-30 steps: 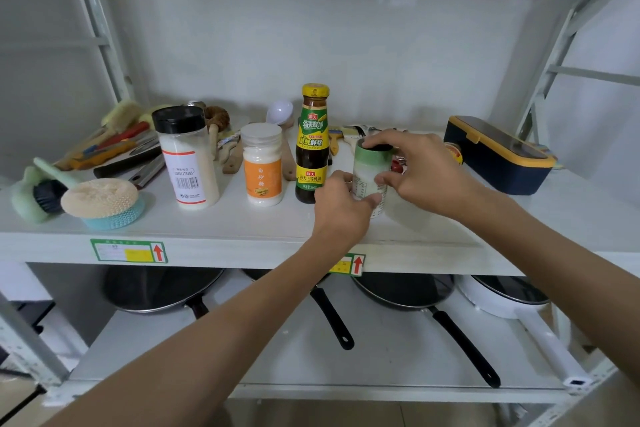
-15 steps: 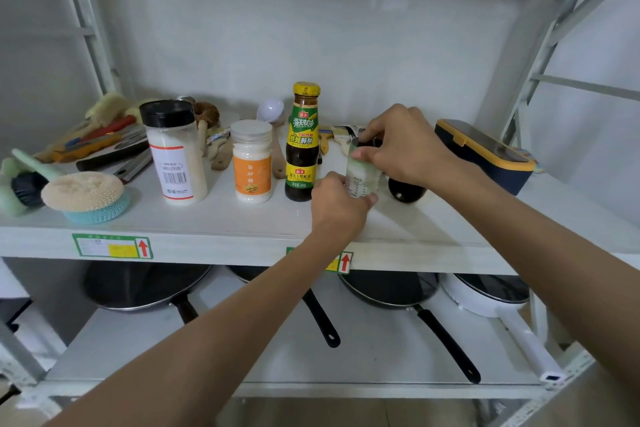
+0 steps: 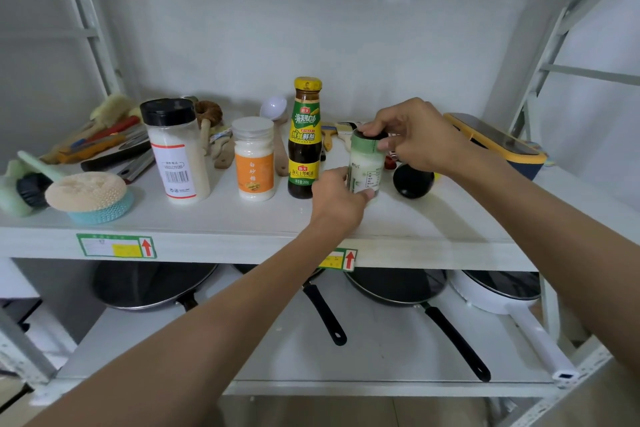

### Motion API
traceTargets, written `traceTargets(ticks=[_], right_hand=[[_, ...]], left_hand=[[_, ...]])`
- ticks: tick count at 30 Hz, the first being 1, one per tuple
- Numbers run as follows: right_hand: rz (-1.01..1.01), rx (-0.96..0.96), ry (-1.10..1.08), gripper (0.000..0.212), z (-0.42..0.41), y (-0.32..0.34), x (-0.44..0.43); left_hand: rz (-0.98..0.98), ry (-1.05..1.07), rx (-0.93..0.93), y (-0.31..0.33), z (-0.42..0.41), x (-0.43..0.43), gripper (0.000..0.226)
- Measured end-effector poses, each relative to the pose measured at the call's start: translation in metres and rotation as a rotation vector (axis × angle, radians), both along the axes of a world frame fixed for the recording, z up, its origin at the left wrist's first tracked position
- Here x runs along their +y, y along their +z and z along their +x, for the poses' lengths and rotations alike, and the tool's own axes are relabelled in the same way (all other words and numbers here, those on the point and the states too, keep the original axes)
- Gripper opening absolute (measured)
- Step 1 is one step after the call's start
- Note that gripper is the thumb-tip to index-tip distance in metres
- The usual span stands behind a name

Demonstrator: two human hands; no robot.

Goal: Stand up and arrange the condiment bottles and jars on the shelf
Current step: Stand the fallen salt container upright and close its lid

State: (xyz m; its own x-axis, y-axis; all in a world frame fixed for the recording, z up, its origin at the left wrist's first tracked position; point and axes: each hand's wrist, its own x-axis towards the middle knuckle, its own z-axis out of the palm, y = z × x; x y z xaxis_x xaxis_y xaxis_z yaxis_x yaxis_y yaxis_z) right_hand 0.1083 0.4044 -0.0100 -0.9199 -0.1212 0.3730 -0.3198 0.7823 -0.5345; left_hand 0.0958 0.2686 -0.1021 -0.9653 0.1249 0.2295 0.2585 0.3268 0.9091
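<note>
A small green-and-white jar (image 3: 365,168) with white powder stands upright on the white shelf (image 3: 242,218), just right of the dark sauce bottle (image 3: 304,139) with a yellow cap. My left hand (image 3: 337,199) grips the jar's base. My right hand (image 3: 415,137) pinches its dark lid from above. Left of the sauce bottle stand an orange-labelled white jar (image 3: 254,159) and a tall black-capped jar (image 3: 176,151) of white powder. A round black thing (image 3: 412,182) lies just right of the held jar.
Brushes, knives and wooden utensils (image 3: 104,142) lie at the back left, with a sponge scrubber (image 3: 88,196) in front. A navy and yellow box (image 3: 498,144) sits at the right. Pans (image 3: 152,284) fill the lower shelf.
The green jar has shifted slightly left, nearer the sauce bottle, with both hands staying on it. The round black thing to its right came into view.
</note>
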Motion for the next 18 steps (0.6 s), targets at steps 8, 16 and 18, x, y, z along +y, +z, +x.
traceTargets(ticks=[8, 16, 18], right_hand=[[0.081, 0.002, -0.114, 0.029, -0.003, 0.014, -0.01], [0.215, 0.049, -0.121, 0.023, -0.006, 0.014, -0.012], [0.205, 0.038, -0.113, 0.022, -0.005, 0.016, -0.007]], left_hand=[[0.029, 0.088, -0.005, -0.004, -0.002, 0.007, 0.04], [-0.012, 0.061, -0.038, 0.002, -0.005, 0.004, 0.063], [-0.021, 0.028, -0.028, 0.005, -0.007, 0.004, 0.06]])
